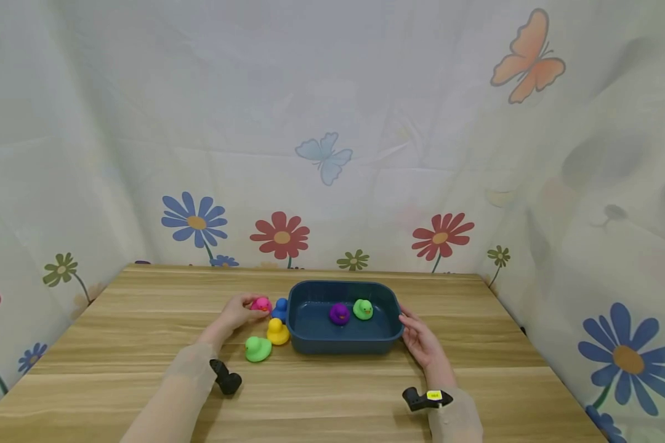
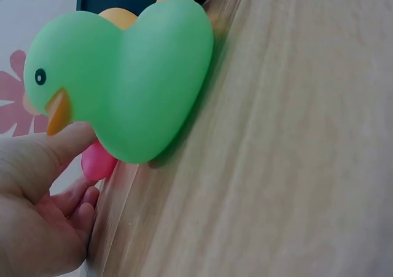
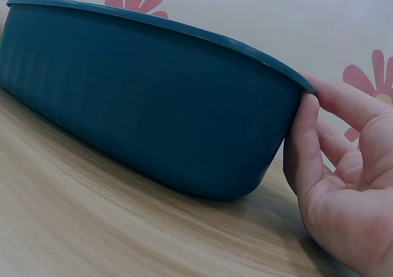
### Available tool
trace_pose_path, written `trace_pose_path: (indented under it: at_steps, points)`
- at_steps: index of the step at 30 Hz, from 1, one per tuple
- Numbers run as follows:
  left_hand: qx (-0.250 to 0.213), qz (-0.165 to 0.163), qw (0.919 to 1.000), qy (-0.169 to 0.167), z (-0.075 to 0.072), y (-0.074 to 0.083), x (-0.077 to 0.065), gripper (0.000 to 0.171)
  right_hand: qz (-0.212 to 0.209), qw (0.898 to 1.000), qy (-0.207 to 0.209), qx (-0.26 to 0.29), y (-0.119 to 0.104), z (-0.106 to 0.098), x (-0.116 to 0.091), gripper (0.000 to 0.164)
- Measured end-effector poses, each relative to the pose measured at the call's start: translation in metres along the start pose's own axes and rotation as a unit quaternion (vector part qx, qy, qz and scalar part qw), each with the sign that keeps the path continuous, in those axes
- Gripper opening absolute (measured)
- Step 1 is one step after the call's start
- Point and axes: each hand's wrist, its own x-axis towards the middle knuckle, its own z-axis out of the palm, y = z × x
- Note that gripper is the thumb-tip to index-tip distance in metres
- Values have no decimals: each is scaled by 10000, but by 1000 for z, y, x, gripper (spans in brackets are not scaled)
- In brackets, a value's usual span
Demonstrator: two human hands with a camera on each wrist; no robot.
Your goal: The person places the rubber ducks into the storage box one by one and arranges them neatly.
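Observation:
In the head view my left hand [image 1: 239,312] holds a pink rubber duck [image 1: 261,304] on the table, left of a dark blue bin [image 1: 343,347]. The left wrist view shows my left hand [image 2: 37,203] at the pink duck [image 2: 98,162], which is mostly hidden by a green duck [image 2: 153,80]. A purple duck [image 1: 340,314] and a light green duck [image 1: 362,309] sit inside the bin. My right hand [image 1: 419,340] touches the bin's right end, its fingers resting at the rim in the right wrist view.
Between my left hand and the bin stand a blue duck [image 1: 280,309] and a yellow duck [image 1: 278,332]. Closer to me is another green duck [image 1: 258,349]. A wooden table [image 1: 321,400] carries everything, with a flower-printed cloth [image 1: 227,154] hanging behind it.

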Motion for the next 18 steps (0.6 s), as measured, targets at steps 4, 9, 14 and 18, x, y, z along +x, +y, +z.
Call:
trace_pose_path:
  at_steps: [4, 9, 14, 18]
  points:
    - [-41, -3, 10000, 59, 0, 1, -1, 53, 29, 10000, 0, -2, -1, 0, 0, 43]
    - [-80, -30, 9997, 243, -3, 1, -1, 58, 7, 10000, 91, -38, -1, 2, 0, 41]
    - [-151, -95, 9993, 330, -6, 1, -1, 59, 4, 9999, 102, -11, -1, 2, 0, 40]
    - [-296, -186, 9989, 313, -9, 1, -1, 62, 29, 9999, 59, 105, 0, 1, 0, 42]
